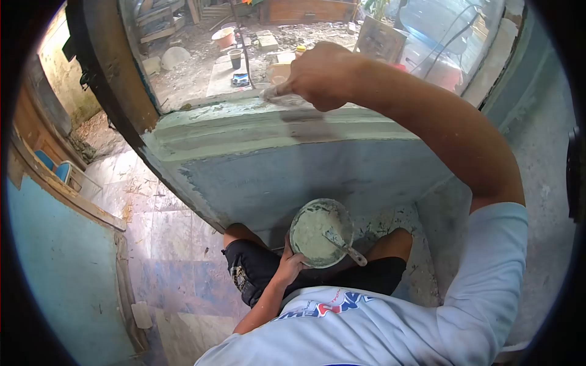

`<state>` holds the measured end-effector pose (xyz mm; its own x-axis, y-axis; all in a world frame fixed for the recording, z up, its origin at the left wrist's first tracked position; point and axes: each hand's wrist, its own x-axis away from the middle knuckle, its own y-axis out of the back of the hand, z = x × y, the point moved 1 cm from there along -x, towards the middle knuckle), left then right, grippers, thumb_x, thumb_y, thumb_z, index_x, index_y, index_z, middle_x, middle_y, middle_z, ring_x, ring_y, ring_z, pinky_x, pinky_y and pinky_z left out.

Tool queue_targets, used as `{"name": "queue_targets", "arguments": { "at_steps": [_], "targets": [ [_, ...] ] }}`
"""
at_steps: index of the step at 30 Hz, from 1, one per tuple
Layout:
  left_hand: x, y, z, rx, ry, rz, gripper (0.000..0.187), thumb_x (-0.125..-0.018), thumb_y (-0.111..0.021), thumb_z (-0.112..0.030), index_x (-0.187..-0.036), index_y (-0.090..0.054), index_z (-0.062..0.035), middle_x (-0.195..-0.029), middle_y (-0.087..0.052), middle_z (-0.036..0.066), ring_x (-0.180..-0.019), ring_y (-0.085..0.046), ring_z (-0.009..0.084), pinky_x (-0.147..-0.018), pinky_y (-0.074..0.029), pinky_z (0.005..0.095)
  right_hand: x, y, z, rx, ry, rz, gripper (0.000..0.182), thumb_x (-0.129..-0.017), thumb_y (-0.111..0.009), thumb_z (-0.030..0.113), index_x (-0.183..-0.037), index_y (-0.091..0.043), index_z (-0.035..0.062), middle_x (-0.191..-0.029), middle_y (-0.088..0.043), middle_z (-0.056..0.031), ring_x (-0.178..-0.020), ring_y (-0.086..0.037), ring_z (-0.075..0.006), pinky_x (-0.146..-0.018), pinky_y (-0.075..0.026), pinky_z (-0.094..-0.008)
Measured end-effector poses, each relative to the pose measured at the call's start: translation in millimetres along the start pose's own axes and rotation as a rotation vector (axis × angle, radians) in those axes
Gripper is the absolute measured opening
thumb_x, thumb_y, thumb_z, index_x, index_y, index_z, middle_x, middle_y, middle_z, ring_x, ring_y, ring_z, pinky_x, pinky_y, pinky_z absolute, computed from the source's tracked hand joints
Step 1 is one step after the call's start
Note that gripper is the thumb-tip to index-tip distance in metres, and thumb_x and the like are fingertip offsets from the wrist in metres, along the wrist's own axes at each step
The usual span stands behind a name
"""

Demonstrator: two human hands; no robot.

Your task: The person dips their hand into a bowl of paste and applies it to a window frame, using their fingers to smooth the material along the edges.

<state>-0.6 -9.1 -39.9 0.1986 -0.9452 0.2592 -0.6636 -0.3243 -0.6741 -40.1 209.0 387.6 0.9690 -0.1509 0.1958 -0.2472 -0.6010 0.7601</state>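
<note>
My left hand grips the lower left rim of a round bowl of pale greenish paste, held above my lap. A small trowel lies in the bowl, its handle resting over the right rim. My right hand is stretched out to the window sill, with its fingers curled and a fingertip low against the sill's back edge by the glass. Whitish paste covers that finger. Whether it pinches anything is too small to tell. Pale green-white paste coats the ledge.
A dark wooden post stands left of the window. Below the sill is a grey-blue wall. At the left are a tiled floor, a blue chair and a turquoise panel. Pots and rubble lie beyond the glass.
</note>
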Motion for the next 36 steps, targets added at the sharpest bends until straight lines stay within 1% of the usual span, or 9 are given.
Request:
{"name": "queue_targets", "arguments": {
  "at_steps": [1,4,7,12,18,20,26,33,36],
  "targets": [
    [0.7,-0.9,0.4,0.008,-0.003,-0.015,0.098,-0.079,-0.046,0.007,-0.158,0.0,-0.029,-0.155,-0.029,0.014,-0.132,-0.048,0.0383,-0.089,-0.056,0.056,0.7,-5.4,-0.8,-0.006,-0.005,0.002,0.063,-0.086,-0.054,0.008,-0.143,-0.054,0.0364,-0.1,-0.072,-0.0088,-0.095,-0.07,-0.0279,-0.073,-0.057,-0.0404],
    [0.3,4.5,2.4,0.019,-0.013,-0.026,0.098,-0.079,-0.046,0.006,-0.158,0.001,-0.0291,-0.154,-0.03,0.014,-0.131,-0.049,0.0382,-0.089,-0.056,0.0561,12.0,-16.9,-1.6,0.05,-0.057,0.11,0.068,-0.091,-0.055,0.012,-0.15,-0.041,0.0427,-0.104,-0.071,-0.0068,-0.096,-0.071,-0.0252,-0.075,-0.058,-0.0397],
    [2.6,5.5,3.9,0.029,-0.009,-0.021,0.098,-0.08,-0.046,0.005,-0.158,0.0,-0.0295,-0.154,-0.03,0.014,-0.132,-0.048,0.0382,-0.089,-0.056,0.0559,25.9,-37.9,-7.2,0.033,-0.137,0.102,0.068,-0.092,-0.053,0.011,-0.15,-0.039,0.0439,-0.103,-0.071,-0.0065,-0.094,-0.071,-0.0249,-0.075,-0.058,-0.039],
    [-4.2,1.7,-0.1,0.022,-0.008,-0.014,0.097,-0.078,-0.046,0.005,-0.158,-0.002,-0.0294,-0.154,-0.03,0.013,-0.132,-0.049,0.0377,-0.089,-0.056,0.0552,44.7,-43.0,-8.3,0.06,-0.182,0.14,0.066,-0.094,-0.049,0.009,-0.151,-0.039,0.043,-0.101,-0.07,-0.0068,-0.093,-0.071,-0.0256,-0.073,-0.057,-0.0387],
    [-2.1,0.3,0.4,0.014,0.01,-0.028,0.098,-0.077,-0.047,0.005,-0.158,-0.003,-0.0293,-0.153,-0.032,0.014,-0.131,-0.049,0.0376,-0.088,-0.057,0.0557,57.3,-58.0,-16.5,0.006,-0.189,0.066,0.066,-0.094,-0.048,0.008,-0.149,-0.041,0.0452,-0.1,-0.069,-0.0064,-0.091,-0.071,-0.0255,-0.072,-0.057,-0.0387],
    [-3.7,2.7,1.5,0.014,-0.013,-0.009,0.098,-0.077,-0.047,0.005,-0.158,-0.003,-0.0292,-0.153,-0.031,0.014,-0.132,-0.048,0.0384,-0.088,-0.057,0.0565,59.8,-60.8,-19.3,0.011,-0.234,0.159,0.067,-0.094,-0.049,0.008,-0.148,-0.041,0.0467,-0.098,-0.069,-0.0056,-0.091,-0.071,-0.025,-0.071,-0.057,-0.039],
    [-6.7,4.6,2.6,0.001,-0.001,-0.014,0.097,-0.078,-0.047,0.005,-0.157,-0.004,-0.0295,-0.154,-0.029,0.014,-0.132,-0.047,0.0398,-0.086,-0.057,0.0565,63.4,-72.8,-26.5,0.053,-0.257,0.179,0.071,-0.094,-0.05,0.009,-0.149,-0.037,0.051,-0.095,-0.07,-0.0043,-0.087,-0.071,-0.0236,-0.067,-0.057,-0.0378],
    [-7.9,4.5,3.9,0.003,-0.017,-0.004,0.097,-0.076,-0.047,0.005,-0.157,-0.006,-0.0298,-0.151,-0.034,0.014,-0.124,-0.054,0.038,-0.078,-0.06,0.0501,74.3,-84.7,-35.4,0.12,-0.241,0.091,0.069,-0.094,-0.051,0.01,-0.146,-0.04,0.0533,-0.094,-0.07,-0.0025,-0.082,-0.072,-0.0224,-0.062,-0.056,-0.0367],
    [-7.2,7.2,5.3,0.01,-0.024,-0.011,0.096,-0.076,-0.047,0.005,-0.157,-0.007,-0.0294,-0.15,-0.035,0.014,-0.122,-0.056,0.0375,-0.075,-0.061,0.048,88.4,-83.2,-41.0,0.114,-0.302,0.249,0.068,-0.095,-0.049,0.01,-0.146,-0.04,0.0538,-0.093,-0.07,-0.0024,-0.082,-0.072,-0.0223,-0.065,-0.057,-0.0369]
  ]
}}
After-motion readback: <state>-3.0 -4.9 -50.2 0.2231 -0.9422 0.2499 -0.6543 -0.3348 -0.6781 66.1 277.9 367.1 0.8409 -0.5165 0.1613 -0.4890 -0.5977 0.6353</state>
